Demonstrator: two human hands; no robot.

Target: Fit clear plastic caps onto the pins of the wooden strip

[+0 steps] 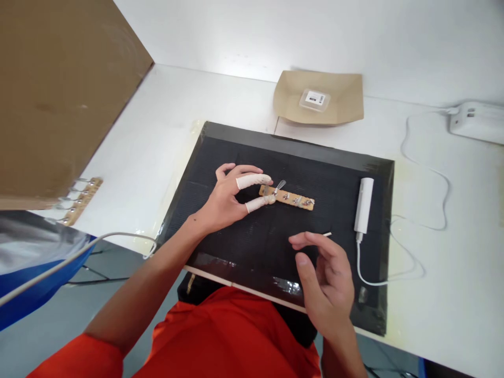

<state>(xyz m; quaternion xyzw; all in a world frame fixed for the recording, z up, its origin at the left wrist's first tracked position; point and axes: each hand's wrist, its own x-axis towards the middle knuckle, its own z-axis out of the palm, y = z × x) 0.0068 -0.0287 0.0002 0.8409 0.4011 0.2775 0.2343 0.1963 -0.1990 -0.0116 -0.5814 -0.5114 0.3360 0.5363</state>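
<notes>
My left hand (232, 197) wears pale finger covers on its thumb and index finger. Those two fingertips pinch the left end of a narrow wooden strip (290, 198) across its long edges. Along the strip sit several small metal pieces, and a clear, paddle-shaped piece (280, 185) stands up at a slant near the thumb. My right hand (328, 278) is over the lower right of the black mat (244, 236), fingers curved, thumb and index apart, nothing visible between them. A thin white stick (327, 234) shows just beyond its fingers; whether the hand touches it, I cannot tell.
A white cylindrical device (364, 205) with a cable lies on the mat's right side. Behind the mat, a cardboard tray (342, 100) holds a clear plastic box (314, 100). Another strip with metal pieces (83, 201) is by the brown panel (66, 94). A white power strip (478, 122) sits far right.
</notes>
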